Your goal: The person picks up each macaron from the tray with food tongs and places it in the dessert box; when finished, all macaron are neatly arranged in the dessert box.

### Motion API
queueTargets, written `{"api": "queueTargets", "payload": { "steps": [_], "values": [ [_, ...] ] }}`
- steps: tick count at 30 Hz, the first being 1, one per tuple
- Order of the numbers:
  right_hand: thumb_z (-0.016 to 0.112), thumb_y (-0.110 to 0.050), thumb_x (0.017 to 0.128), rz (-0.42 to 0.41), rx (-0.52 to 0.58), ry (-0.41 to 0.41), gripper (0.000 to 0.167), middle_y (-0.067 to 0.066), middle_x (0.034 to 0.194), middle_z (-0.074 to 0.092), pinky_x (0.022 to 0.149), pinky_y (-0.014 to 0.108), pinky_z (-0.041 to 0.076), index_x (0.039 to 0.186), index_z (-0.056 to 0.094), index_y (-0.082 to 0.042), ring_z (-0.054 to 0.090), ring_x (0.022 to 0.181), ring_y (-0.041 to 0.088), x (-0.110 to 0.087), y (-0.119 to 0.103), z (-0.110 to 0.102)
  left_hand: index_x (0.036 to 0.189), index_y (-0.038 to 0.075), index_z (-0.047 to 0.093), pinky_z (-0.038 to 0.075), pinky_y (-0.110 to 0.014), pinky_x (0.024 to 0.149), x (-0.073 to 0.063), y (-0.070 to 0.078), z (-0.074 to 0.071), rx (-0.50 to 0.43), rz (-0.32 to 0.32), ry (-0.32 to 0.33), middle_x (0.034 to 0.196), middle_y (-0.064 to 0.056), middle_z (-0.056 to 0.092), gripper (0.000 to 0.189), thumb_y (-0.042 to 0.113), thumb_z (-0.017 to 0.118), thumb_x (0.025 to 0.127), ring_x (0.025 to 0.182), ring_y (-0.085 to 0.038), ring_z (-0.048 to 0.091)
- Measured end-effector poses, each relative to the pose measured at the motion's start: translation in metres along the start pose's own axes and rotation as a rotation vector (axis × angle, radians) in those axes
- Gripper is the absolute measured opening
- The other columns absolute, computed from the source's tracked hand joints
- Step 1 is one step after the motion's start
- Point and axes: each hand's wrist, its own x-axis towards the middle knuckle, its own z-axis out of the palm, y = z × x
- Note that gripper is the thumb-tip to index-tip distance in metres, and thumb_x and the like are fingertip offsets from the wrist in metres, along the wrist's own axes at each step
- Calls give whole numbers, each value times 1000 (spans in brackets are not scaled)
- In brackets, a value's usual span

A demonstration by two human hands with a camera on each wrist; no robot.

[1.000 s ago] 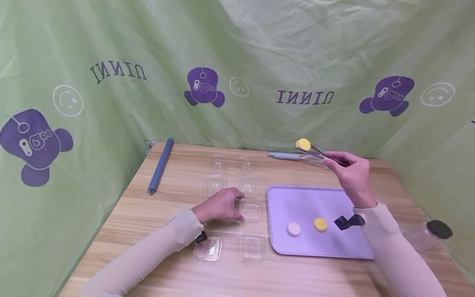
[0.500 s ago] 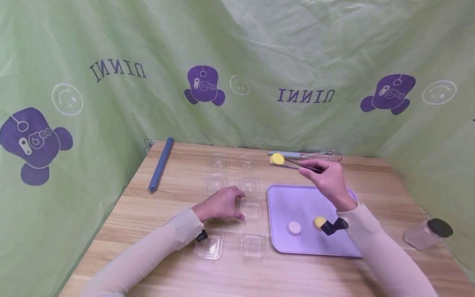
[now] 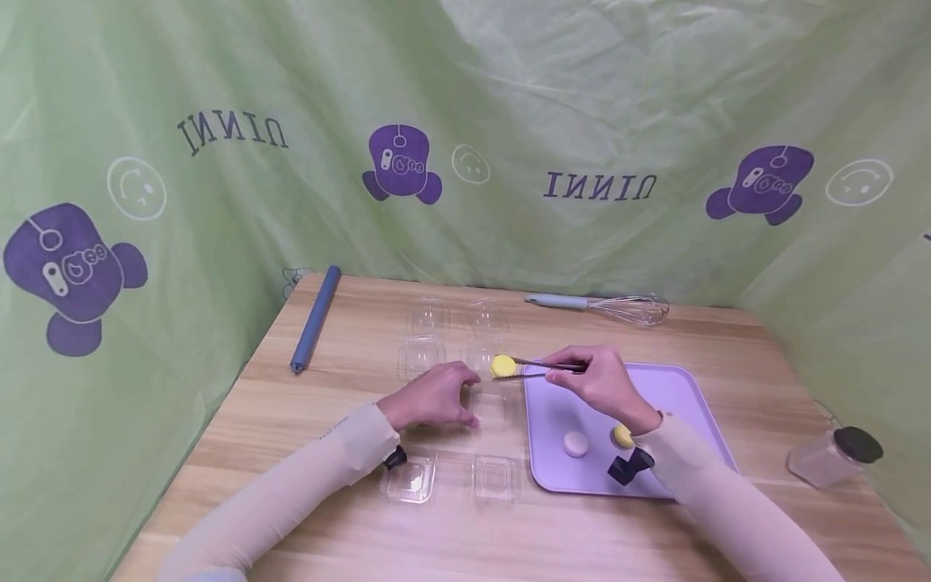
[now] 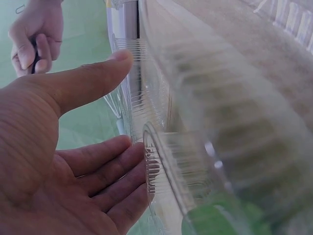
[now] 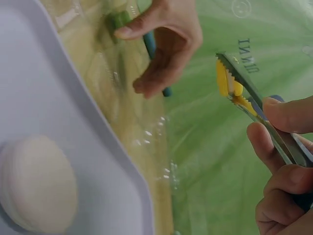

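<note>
My right hand [image 3: 600, 380] grips metal food tongs [image 3: 531, 369] whose serrated tips pinch a yellow macaron [image 3: 503, 366]. They hang just left of the lilac tray's top corner, over the clear plastic boxes. My left hand [image 3: 435, 396] spreads thumb and fingers beside a clear plastic box [image 3: 489, 411]; in the left wrist view its fingers [image 4: 122, 171] are nearly straight, fingertips right at the box's ribbed side [image 4: 161, 166]. On the lilac tray [image 3: 672, 388] lie a pink macaron [image 3: 575, 444] and another yellow macaron [image 3: 622, 436], the latter partly hidden by the right wrist.
More clear boxes stand in rows, with domed lids [image 3: 422, 354] behind and square bases [image 3: 494, 478] in front. A blue rolling pin [image 3: 316, 319] lies at the left, a whisk [image 3: 596, 305] at the back edge, and a dark-lidded jar [image 3: 832, 457] at the right.
My right hand has brought the tongs and yellow macaron leftward and down, from near the whisk to beside the left hand. The left hand has stayed in place.
</note>
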Motion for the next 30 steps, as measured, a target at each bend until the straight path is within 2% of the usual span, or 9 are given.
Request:
{"api": "queueTargets", "payload": {
  "steps": [3,6,13,20,30],
  "values": [
    [85,-16,81,15,-25,-34,19,9,95,80,56,21,55,99,81,-14,66,67,6,-2,3,10,135,7,61,53,-42,108,1,0,0,2,6,-3,133,-8,66,80,40,91,69,121,-26,63],
    [85,-16,81,18,-58,-73,18,7,94,80,61,19,57,98,81,-14,69,72,4,-3,7,19,135,6,62,54,-42,108,1,0,0,6,12,-6,132,-8,66,80,40,91,69,120,-26,64],
    [82,-16,82,-81,-185,-144,14,-2,86,80,69,18,59,95,81,-11,71,77,4,-3,15,34,136,7,62,54,-42,108,2,1,-1,12,9,-1,134,-7,66,78,38,91,70,121,-26,64],
    [81,-16,82,-100,-243,-175,13,-4,86,79,74,20,59,94,81,-12,70,78,4,-1,20,37,137,8,61,54,-42,108,2,2,-2,18,-12,-7,136,-7,65,79,39,91,70,122,-26,63],
    [81,-16,82,-122,-292,-183,12,-3,86,79,71,18,58,93,80,-13,71,77,5,-2,24,42,138,9,60,53,-43,109,0,4,-3,9,-20,-8,136,-7,65,80,39,91,71,123,-26,62]
  ]
}}
